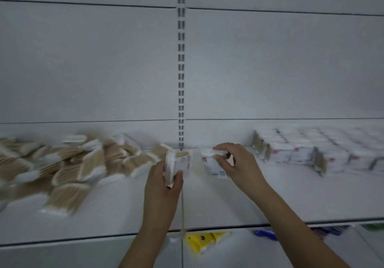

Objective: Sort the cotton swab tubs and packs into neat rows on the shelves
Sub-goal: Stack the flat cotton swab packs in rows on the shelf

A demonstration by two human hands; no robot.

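On the white shelf (228, 201), near its middle, both hands are busy with cotton swab packs. At about six o'clock from the slotted upright post (181, 80), the left hand (164, 186) grips a pack of swabs (178, 165), thumb on the near side and fingers curled round it, so that the pack stands on end with its wooden sticks showing at the top. Just to the right, at roughly four o'clock from the foot of the post, the right hand (234, 164) pinches a second pack (214, 164) from above, fingertips curled over its top edge; the picture is too blurred to tell whether this pack rests on the shelf or is lifted off it.

At nine o'clock from the hands lies a loose heap of swab packs (68, 166), tan sticks and white tips pointing every way, some overlapping. At three o'clock, well apart from the heap, stands a tidy block of packs (311, 151) in rows against the back panel (270, 70), labels facing front.

Below the shelf's front edge, a lower shelf (62, 255) holds a yellow packet (203, 240) at six o'clock and a blue item (266, 234) at five o'clock, both blurred.
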